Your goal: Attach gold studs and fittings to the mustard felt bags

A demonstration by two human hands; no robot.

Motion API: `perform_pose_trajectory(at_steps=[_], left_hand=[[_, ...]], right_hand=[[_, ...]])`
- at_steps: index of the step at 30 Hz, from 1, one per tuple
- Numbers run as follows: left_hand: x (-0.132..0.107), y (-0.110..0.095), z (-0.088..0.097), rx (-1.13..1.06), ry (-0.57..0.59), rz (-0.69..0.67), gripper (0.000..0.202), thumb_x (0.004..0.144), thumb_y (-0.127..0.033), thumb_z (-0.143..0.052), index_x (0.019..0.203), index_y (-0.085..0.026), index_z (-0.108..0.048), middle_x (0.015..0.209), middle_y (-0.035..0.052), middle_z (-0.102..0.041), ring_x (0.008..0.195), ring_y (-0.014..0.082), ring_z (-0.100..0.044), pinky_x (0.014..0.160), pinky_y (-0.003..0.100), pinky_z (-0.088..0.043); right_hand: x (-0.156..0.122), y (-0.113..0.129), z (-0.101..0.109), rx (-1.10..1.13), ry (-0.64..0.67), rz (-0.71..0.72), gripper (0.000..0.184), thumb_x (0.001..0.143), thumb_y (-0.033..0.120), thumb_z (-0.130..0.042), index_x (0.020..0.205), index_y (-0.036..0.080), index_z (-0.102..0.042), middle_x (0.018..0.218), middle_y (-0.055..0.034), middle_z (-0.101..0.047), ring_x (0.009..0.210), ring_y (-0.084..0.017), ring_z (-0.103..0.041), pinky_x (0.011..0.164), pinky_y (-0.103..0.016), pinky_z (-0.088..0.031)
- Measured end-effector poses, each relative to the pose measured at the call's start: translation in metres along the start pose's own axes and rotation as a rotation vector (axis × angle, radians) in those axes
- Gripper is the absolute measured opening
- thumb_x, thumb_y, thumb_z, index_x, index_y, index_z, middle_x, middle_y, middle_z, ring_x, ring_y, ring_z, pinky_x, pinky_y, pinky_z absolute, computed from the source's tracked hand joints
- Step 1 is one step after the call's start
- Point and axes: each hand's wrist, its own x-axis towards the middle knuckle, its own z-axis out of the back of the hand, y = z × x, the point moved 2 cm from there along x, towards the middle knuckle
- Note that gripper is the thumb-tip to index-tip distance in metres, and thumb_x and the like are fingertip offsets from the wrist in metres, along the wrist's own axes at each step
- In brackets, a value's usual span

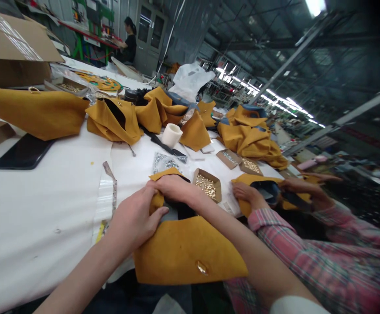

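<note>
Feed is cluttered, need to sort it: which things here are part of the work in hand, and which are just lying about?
In hand:
left hand and right hand on the mustard bag piece
box of gold studs

Lying about:
black phone
white tape roll
cardboard box

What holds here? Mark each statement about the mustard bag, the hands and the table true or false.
1. Both hands grip the mustard bag: the left hand at its edge, the right hand at its top. True.
2. The small box of gold studs lies beside the right hand. True.
3. The black phone lies on the bag. False: it lies on the white table, far left.
4. The co-worker's plaid sleeve is blue. False: it is pink plaid.
</note>
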Motion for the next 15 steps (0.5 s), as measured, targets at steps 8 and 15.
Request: perform_pose_trajectory(at_steps=[8, 15], left_hand=[[-0.021, 0.024, 0.020, -0.446, -0.066, 0.093, 0.049, 0.113, -0.069, -0.053, 0.122, -0.028, -0.079, 0.121, 0.0050, -0.086, 0.110, 0.0291, -0.077, 0.097, 0.043, -0.060], [-0.074, -0.014, 0.018, -0.573, 0.339, -0.049, 0.063, 0.116, -0.072, -0.048, 0.174, -0.048, -0.053, 0.186, -0.0061, -0.048, 0.173, 0.0324, -0.047, 0.150, 0.061, -0.030]], right_hand=[[-0.056, 0.020, 0.003, -0.032, -0.117, -0.141, 0.038, 0.115, 0.013, -0.052, 0.147, 0.024, -0.070, 0.127, -0.0089, -0.080, 0.107, -0.024, -0.071, 0.089, -0.033, -0.051], [-0.168, 0.069, 0.000, 0.057, -0.914, 0.021, 0.031, 0.116, 0.015, -0.054, 0.144, 0.022, -0.066, 0.138, -0.0119, -0.081, 0.128, -0.025, -0.078, 0.115, -0.043, -0.062]])
